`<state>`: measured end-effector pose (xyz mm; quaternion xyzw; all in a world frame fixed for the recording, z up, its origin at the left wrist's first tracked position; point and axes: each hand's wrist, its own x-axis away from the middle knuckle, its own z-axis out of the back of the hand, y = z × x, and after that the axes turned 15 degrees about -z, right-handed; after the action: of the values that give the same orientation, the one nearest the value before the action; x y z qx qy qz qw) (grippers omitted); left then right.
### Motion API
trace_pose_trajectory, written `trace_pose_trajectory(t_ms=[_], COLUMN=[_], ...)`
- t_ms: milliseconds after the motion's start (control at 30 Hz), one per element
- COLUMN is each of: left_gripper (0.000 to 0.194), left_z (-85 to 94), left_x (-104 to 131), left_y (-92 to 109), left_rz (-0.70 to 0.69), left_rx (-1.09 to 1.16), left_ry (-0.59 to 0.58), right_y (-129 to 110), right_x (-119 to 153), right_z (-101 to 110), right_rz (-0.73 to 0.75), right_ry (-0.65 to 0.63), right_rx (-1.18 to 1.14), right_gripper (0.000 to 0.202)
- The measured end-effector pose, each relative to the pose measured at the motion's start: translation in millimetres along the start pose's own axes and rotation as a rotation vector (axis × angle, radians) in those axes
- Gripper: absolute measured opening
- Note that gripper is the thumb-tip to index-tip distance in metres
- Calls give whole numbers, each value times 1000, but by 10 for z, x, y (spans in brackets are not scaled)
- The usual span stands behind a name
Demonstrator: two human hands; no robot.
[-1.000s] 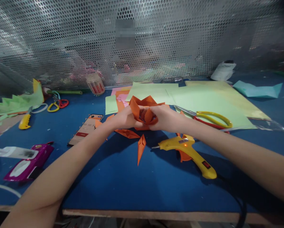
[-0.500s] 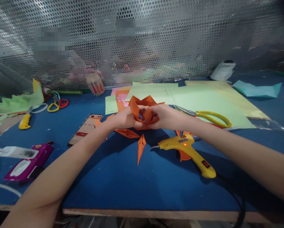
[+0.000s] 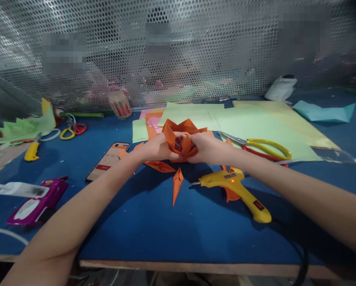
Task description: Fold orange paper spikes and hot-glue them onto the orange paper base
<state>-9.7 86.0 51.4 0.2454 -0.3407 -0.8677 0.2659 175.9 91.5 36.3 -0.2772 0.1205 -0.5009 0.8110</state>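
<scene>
Between my two hands is an orange folded paper flower (image 3: pixel 180 126), its pointed petals standing up in a ring. My left hand (image 3: pixel 160 147) grips its left side, and my right hand (image 3: pixel 206 147) grips the right side; some fingers are hidden inside and behind the paper. Just below on the table lies a slim folded orange paper piece (image 3: pixel 177 186), with another folded orange piece (image 3: pixel 160 166) under my left wrist. A yellow hot glue gun (image 3: pixel 234 183) rests beneath my right forearm, its small light glowing, on top of more orange paper.
Large pale green sheets (image 3: pixel 255 127) lie behind my hands, with yellow-and-red-handled scissors (image 3: pixel 264 149) on them. A phone (image 3: pixel 106 161), a purple device (image 3: pixel 36 204), a yellow cutter (image 3: pixel 31 151) and a jar (image 3: pixel 120 104) are to the left. Perforated metal (image 3: pixel 189 47) stands behind.
Both hands keep hold of the paper flower with hardly any movement. Another person's hand has appeared at the far left edge, by the green cut paper.
</scene>
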Motion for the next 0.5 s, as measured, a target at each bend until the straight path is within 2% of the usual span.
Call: trace_pose_trajectory(t_ms=[267, 500], left_gripper=[36, 40], left_z=[-5, -9], left_x=[-3, 7], left_y=[-25, -41], left_rz=[12, -50], left_rx=[-6, -13], left_ry=[13, 12], right_y=[-31, -16], right_x=[15, 8], right_z=[10, -7], right_rz=[36, 70], right_ry=[7, 10], right_rx=[3, 1], right_gripper=[12, 13])
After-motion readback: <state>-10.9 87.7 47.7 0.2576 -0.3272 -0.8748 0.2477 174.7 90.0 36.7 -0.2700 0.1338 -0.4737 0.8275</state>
